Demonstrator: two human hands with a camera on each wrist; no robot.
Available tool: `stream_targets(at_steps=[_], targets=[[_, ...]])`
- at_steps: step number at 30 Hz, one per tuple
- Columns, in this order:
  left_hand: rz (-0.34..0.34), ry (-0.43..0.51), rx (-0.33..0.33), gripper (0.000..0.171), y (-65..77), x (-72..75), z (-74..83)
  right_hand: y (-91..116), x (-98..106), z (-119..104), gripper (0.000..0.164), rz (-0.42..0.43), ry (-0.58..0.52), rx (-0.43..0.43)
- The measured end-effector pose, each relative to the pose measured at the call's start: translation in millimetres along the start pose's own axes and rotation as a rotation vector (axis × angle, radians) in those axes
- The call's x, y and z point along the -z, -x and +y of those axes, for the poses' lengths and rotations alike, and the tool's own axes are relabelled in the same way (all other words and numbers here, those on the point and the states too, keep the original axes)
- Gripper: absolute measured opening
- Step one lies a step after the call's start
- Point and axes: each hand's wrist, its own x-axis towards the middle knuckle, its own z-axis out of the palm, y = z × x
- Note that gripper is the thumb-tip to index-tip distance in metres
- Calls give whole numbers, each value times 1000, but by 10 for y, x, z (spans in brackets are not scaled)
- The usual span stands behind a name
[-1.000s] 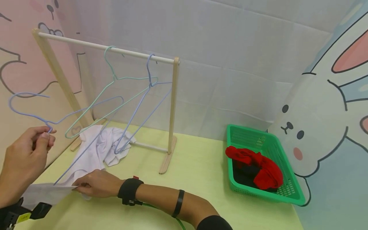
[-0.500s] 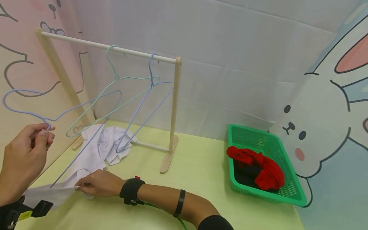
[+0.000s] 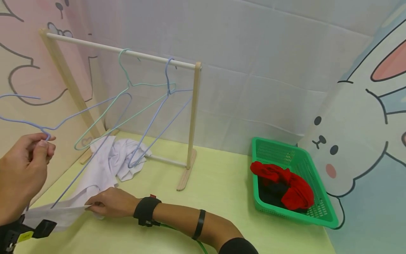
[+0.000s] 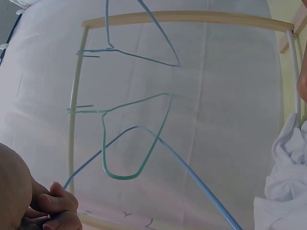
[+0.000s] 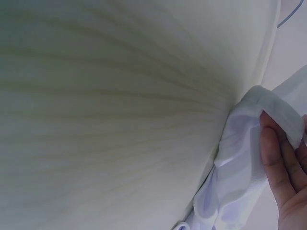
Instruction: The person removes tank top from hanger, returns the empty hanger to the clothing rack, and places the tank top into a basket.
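At the left of the head view my left hand (image 3: 25,173) pinches a blue wire hanger (image 3: 73,114) just below its hook. The hanger's lower end passes behind the raised edge of a white cloth garment (image 3: 98,173), where it is hidden. My right hand (image 3: 111,202) grips that edge between thumb and fingers and keeps it lifted. In the right wrist view the fingers (image 5: 274,155) lie under the folded white band. The rest of the garment lies bunched on the table beneath the rack. In the left wrist view the hanger's shoulder (image 4: 192,175) slants downward.
A wooden rack with a white rod (image 3: 95,45) stands behind, bearing a green hanger (image 3: 104,111) and another blue hanger (image 3: 154,116). On the right, a green basket (image 3: 317,190) holds red cloth (image 3: 285,180) and dark cloth. The held hanger overlaps the green one in the head view.
My left hand has moved left and slightly up with the blue hanger, whose hook now runs out of the frame. The right hand keeps its grip on the garment's edge.
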Motion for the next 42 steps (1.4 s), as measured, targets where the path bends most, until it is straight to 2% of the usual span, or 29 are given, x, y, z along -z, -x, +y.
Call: stream_targets(at_steps=[3, 8, 15, 23, 30, 32, 39, 42], targets=[[19, 50, -8, 23, -7, -7, -22, 15, -12, 7, 26, 5, -1, 5], [90, 113, -39, 35, -41, -37, -31, 34, -29, 19, 25, 8, -5, 5], [106, 169, -96, 37, -74, -41, -44, 50, -34, 37, 26, -3, -12, -9], [90, 160, -53, 33, -100, -41, -31, 93, -13, 56, 26, 13, -19, -17], [110, 200, -109, 36, -175, -65, -25, 126, 0, 88, 29, 0, -27, -35], [105, 182, -119, 36, -200, -65, -26, 132, 5, 94, 28, 4, -23, -43], [98, 189, -128, 36, -270, -54, -74, 139, 15, 92, 28, 15, 19, -100], [93, 162, -112, 36, -296, -47, -73, 146, 36, 98, 28, 30, 47, -127]])
